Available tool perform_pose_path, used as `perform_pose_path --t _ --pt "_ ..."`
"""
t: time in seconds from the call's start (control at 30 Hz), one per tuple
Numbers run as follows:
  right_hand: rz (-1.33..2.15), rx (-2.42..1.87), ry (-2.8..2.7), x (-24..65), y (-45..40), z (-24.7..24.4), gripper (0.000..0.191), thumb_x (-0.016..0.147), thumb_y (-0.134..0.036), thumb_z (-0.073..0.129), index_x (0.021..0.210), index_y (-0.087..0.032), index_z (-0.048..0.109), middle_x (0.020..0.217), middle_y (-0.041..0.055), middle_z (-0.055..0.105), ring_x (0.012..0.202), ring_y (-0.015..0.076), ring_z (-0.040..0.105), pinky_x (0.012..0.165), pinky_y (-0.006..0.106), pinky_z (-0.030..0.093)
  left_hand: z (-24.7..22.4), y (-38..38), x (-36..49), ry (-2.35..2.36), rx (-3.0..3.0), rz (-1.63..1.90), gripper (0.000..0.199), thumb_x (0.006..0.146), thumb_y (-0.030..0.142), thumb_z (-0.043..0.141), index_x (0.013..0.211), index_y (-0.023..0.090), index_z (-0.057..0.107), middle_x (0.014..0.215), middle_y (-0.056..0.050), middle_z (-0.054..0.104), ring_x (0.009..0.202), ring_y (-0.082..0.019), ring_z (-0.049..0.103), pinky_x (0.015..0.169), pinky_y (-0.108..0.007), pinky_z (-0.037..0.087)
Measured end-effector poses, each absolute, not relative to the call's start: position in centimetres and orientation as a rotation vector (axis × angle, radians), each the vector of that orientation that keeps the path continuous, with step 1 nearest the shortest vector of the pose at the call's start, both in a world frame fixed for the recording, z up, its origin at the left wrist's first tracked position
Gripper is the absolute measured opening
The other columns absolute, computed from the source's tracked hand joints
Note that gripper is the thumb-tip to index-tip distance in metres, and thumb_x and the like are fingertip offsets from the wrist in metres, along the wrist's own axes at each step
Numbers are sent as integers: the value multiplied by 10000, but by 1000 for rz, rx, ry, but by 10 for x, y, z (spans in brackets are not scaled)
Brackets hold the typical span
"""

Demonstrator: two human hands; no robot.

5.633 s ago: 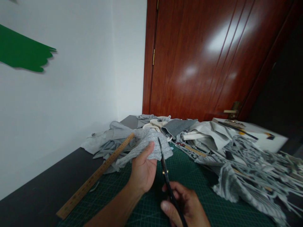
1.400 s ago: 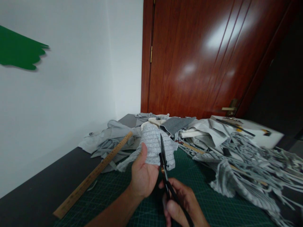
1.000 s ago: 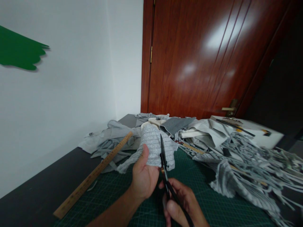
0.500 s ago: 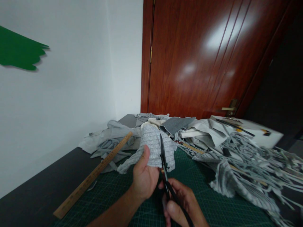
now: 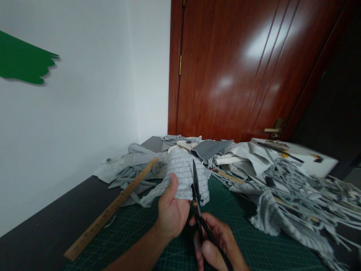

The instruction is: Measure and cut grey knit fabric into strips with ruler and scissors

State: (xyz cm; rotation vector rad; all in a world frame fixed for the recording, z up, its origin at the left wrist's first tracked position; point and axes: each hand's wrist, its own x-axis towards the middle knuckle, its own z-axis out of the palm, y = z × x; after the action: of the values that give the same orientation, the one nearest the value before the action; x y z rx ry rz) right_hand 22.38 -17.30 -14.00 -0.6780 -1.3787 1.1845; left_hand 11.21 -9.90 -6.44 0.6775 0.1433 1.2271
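Grey cloth (image 5: 183,169) is pinched in the left hand (image 5: 172,214), palm up, thumb on top, while the right hand (image 5: 218,239) curls tightly around parted scissors (image 5: 195,203).

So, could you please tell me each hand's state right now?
Left hand: closed, holding the cloth.
Right hand: closed, holding the scissors.

white wall (image 5: 90,98), jagged green shape (image 5: 24,58) on it, glossy reddish-brown door (image 5: 220,49), metal handle (image 5: 273,130), dark tabletop (image 5: 45,218)
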Motion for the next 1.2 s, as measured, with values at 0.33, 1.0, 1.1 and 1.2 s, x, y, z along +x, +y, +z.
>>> perform_pose_path --t 0.33,1.0,1.1,1.2 --pt "1191 -675 -1377 224 -170 -146 601 835 -718 749 1100 -201 594 634 -50 564 416 60 439 441 172 438 -63 -99 111 149 669 1208 642 937 469 663 1504 196 536 1451 -122 654 1380 -401 556 1130 -514 450" --pt "1108 -879 -1469 226 -178 -136 558 916 -718 639 1102 -195 588 590 -68 515 398 87 470 421 193 425 -64 -100 113 120 649 1243 599 941 464 663 1474 206 576 1416 -113 680 1407 -384 533 1166 -521 415" --pt "1102 -887 -1464 227 -177 -138 541 936 -700 628 1106 -188 591 564 -74 509 389 87 468 420 190 427 -64 -100 113 97 650 1235 579 954 453 651 1471 205 581 1409 -113 685 1411 -381 529 1176 -526 405" --pt "1097 -886 -1477 227 -177 -140 526 945 -687 627 1106 -187 594 557 -78 508 385 84 469 414 183 424 -64 -99 114 72 641 1244 553 972 426 630 1479 212 576 1429 -104 674 1431 -367 512 1192 -518 391"
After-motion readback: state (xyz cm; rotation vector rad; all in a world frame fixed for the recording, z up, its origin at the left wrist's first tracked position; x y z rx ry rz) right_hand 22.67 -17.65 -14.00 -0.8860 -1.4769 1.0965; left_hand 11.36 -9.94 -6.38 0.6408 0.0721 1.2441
